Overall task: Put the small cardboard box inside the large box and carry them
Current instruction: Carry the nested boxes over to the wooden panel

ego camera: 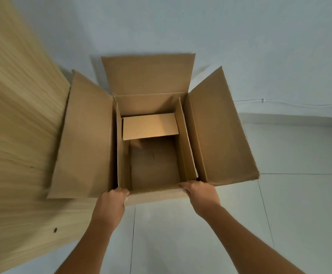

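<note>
The large cardboard box (218, 127) stands open, its left, right and far flaps spread outward. Inside it sits the small cardboard box (187, 147), also open, its walls close against the large box's walls; one inner flap (150, 126) is folded flat across its far part. My left hand (113, 200) grips the near rim at the left corner, fingers curled over the edge. At the right corner of that same near rim, my right hand (199, 191) holds on. Which box's rim the fingers clasp is unclear.
A light wooden panel (16, 135) runs along the left, touching the large box's left flap. A pale wall (240, 36) rises behind the box. Grey floor tiles (280, 214) spread to the right and below my arms.
</note>
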